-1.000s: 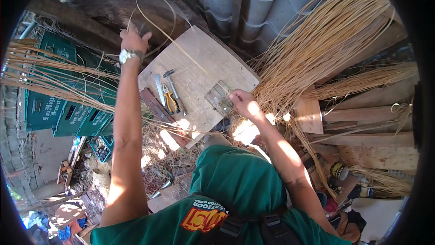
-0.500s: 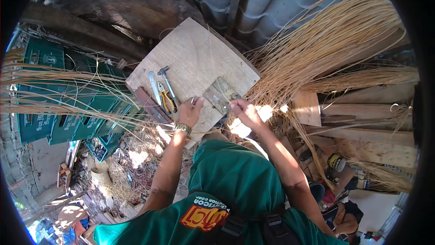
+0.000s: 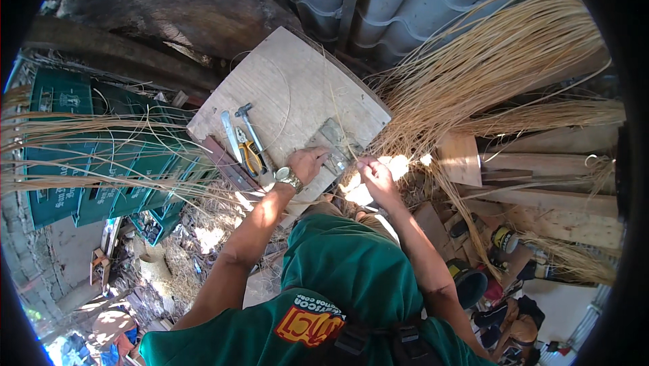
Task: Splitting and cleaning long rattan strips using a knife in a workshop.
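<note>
I see my left hand (image 3: 309, 163) resting on a small grey metal plate (image 3: 332, 143) on the wooden worktop (image 3: 291, 88), fingers loose; my right hand (image 3: 375, 175) pinches 1 thin pale cane strand (image 3: 351, 163).

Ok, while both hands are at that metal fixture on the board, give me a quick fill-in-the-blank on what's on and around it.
1. The left hand wears a ____ on its wrist.
2. The pliers on the wooden board have ____ handles.
3. Both hands, the right hand too, meet at a small ____ fixture at the board's near edge.
4. The stacked crates on the person's left are ____.

Missing words: watch; yellow; metal; green
</note>
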The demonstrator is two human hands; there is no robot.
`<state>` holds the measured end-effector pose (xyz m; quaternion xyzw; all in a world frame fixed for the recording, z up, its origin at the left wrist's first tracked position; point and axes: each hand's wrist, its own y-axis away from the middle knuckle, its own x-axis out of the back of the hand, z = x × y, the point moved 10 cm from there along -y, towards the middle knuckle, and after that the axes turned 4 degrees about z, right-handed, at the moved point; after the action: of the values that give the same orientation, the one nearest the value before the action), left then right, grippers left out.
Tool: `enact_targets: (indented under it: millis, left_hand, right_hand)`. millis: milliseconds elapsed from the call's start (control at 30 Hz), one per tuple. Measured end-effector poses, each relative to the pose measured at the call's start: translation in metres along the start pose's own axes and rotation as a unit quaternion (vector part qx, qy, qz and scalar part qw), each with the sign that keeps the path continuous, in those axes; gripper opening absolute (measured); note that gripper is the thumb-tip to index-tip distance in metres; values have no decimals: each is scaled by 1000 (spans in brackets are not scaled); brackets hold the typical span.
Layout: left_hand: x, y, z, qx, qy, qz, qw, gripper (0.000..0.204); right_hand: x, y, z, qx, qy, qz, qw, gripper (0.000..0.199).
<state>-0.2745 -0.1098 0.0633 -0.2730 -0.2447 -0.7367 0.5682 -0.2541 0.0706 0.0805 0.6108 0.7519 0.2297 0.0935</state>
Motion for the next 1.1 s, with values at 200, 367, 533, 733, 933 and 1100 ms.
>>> enact_targets:
  millis: [200, 367, 533, 733, 933, 1100]
  left_hand:
    - [0, 6, 5, 105, -107, -16, 989, 21]
    - [12, 114, -3, 64, -73, -250, 963, 21]
    - [66, 104, 18, 286, 178, -38, 941, 33]
    - [31, 32, 13, 266, 571, -33, 776, 24]
    - [45, -17, -75, 270, 423, 89, 860, 17]
    - [25, -27, -108, 282, 416, 96, 859, 12]
  right_hand:
    - [4, 5, -6, -8, -9, 18, 1000, 24]
    - [3, 7, -29, 29, -51, -7, 998, 24]
    - [-15, 5, -25, 6, -44, -40, 998, 23]
    - [-63, 11, -12, -15, -32, -145, 989, 22]
    - [-47, -3, 26, -2, 90, -56, 994, 21]
    - [-38, -1, 12, 36, 192, -2, 981, 19]
